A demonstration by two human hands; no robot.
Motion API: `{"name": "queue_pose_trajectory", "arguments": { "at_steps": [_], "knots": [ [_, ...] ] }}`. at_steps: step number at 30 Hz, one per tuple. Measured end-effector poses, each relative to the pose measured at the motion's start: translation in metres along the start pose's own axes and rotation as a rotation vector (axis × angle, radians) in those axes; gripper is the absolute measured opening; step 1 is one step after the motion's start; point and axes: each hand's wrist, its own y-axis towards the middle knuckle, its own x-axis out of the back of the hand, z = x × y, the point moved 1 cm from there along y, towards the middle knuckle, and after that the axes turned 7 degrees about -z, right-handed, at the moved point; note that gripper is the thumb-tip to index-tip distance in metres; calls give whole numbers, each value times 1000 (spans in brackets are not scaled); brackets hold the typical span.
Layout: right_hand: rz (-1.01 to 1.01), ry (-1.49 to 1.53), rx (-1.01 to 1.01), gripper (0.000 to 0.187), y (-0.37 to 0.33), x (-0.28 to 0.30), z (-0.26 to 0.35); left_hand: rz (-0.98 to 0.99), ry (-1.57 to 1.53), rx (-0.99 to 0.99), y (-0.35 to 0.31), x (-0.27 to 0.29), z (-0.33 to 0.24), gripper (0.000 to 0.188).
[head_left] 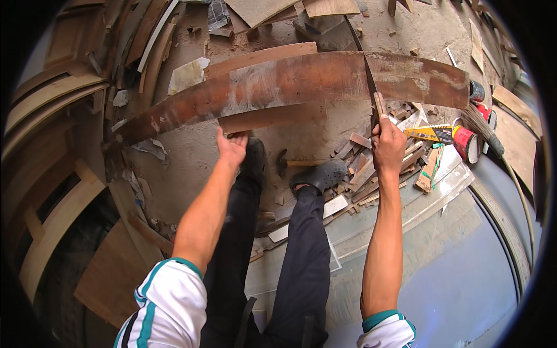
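A long reddish-brown plank [290,81] lies crosswise in front of me, its surface worn and pale in patches. My right hand [389,142] is closed around the light wooden handle of a handsaw [369,72]. The saw's dark blade, seen almost edge-on, crosses the plank right of its middle. Under the plank, a shorter board [278,117] juts out on the near side, and another board [261,58] shows along the far side. My left hand [233,149] is palm up with fingers stretched, at the near edge of the shorter board. Whether it bears any weight cannot be seen.
My shoes [325,176] stand near a hammer [283,163] and a heap of wood offcuts [365,174]. Red paint cans [465,142], a yellow package [429,133] and a brush-like bundle [484,127] lie right. Glass sheets [429,249] spread lower right; wooden frames [55,98] crowd the left.
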Motion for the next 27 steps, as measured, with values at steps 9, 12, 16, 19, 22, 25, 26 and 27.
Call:
{"name": "queue_pose_trajectory", "arguments": {
  "at_steps": [9,12,16,19,22,25,26,27],
  "knots": [
    [76,26,-252,52,-4,-2,-4,-145,293,-122,-2,-3,-17,55],
    [47,-30,-250,51,-8,-4,-18,-145,378,-121,-11,-8,-16,67],
    [16,-99,-231,53,-2,-16,-54,-477,1005,-870,-62,-34,11,82],
    [-9,-76,-194,53,-4,-10,-68,320,1598,-1591,-137,-82,41,86],
    [-33,-133,-158,55,-10,-12,-50,603,1948,-1653,-162,-137,71,117],
    [-34,-141,-110,54,-5,-9,-29,465,2170,-1457,-160,-190,87,127],
    [-42,-141,-79,54,-2,-10,-24,418,2166,-1374,-154,-200,92,124],
    [-49,-141,-47,53,2,-12,-19,388,2162,-1363,-148,-210,95,123]
  ]
}}
